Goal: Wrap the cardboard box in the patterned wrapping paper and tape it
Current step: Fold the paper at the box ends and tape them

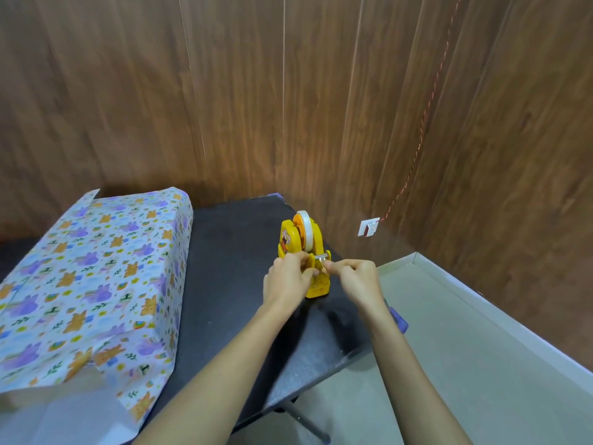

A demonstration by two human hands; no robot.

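Now left hand [287, 279] grips dispenser [316, 285], right hand [356, 279] pinches tape [308, 231] — near table [231, 252] edge.

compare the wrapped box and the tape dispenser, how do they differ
The wrapped box is larger than the tape dispenser. The box is covered in pale wrapping paper printed with purple and orange figures; the dispenser is yellow plastic with a white tape roll. No hand touches the box; the left hand grips the dispenser and the right hand pinches the tape roll's free end. Both sit on the black table.
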